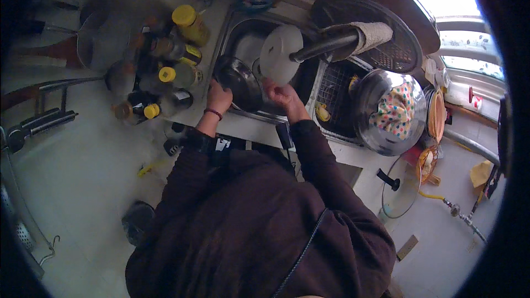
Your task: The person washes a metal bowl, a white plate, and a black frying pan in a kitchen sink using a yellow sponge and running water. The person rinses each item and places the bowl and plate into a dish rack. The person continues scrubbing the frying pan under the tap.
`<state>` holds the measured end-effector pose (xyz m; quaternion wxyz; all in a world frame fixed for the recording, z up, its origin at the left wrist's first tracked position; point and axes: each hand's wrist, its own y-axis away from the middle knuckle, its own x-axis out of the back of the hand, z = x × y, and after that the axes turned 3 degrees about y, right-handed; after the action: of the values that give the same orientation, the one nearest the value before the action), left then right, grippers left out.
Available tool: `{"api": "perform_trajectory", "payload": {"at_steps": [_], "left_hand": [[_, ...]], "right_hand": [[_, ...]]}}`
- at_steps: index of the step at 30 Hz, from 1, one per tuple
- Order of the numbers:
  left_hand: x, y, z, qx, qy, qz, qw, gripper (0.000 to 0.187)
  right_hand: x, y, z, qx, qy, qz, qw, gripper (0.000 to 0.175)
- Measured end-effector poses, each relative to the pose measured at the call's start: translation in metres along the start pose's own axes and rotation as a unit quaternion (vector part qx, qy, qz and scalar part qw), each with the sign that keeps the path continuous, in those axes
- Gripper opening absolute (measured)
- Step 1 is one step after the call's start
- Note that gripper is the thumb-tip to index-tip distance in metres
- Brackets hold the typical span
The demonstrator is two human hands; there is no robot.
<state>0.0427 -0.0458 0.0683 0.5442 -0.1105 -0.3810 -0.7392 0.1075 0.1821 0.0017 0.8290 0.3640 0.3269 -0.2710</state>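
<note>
In a steel sink (245,29), my left hand (219,98) grips the near left rim of a dark metal bowl (238,80). My right hand (281,96) holds the near edge of a white round dish (282,51), which is tilted up beside the bowl. The tap spout (323,45), with a cloth (374,37) wrapped around it, reaches over the dish from the right. The underside of both hands' fingers is partly hidden, and so is the bottom of the sink.
Bottles and yellow-capped jars (190,22) crowd the counter on the left. On the right, a wire rack (337,87) lies in the second basin beside a large steel bowl (364,122) with a polka-dot cloth (397,109). A glass lid (401,194) is further right.
</note>
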Motion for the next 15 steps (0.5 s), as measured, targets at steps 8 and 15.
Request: {"api": "perform_trajectory", "payload": {"at_steps": [8, 15], "left_hand": [[-0.005, 0.006, 0.015, -0.016, 0.014, 0.051, 0.998, 0.052], [-0.027, 0.003, 0.017, 0.104, 0.309, -0.033, 0.945, 0.053]], "right_hand": [[-0.012, 0.005, 0.010, 0.105, 0.074, 0.122, 0.984, 0.023], [-0.026, 0.051, 0.034, 0.347, 0.521, 0.355, 0.694, 0.025]]}}
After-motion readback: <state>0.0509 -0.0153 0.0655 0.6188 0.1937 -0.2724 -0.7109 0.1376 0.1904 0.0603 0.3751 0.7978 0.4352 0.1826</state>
